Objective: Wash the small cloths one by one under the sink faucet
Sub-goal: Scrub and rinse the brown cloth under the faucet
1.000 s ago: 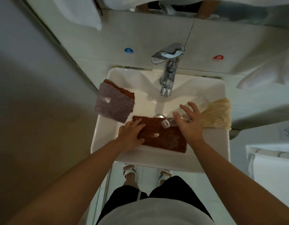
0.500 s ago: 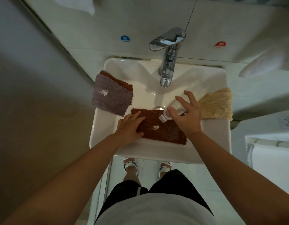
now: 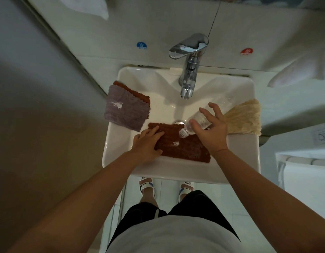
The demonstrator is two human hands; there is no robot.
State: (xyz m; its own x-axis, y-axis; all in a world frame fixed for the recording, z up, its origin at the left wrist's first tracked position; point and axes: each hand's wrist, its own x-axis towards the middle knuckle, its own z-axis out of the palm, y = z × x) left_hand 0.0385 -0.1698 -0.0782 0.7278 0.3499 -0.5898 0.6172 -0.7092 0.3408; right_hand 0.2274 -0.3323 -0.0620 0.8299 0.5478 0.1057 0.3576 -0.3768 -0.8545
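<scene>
The left hand presses flat on a rust-brown cloth lying in the white sink below the chrome faucet. The right hand grips a clear plastic bottle, tilted cap-down over that cloth. A purple cloth drapes the left rim, a cream cloth the right.

1. A bathroom: a white ceramic washbasin at centre frame, with a chrome mixer faucet above it.
2. Pale wall tiles carry a blue COLD sticker and a red HOT sticker.
</scene>
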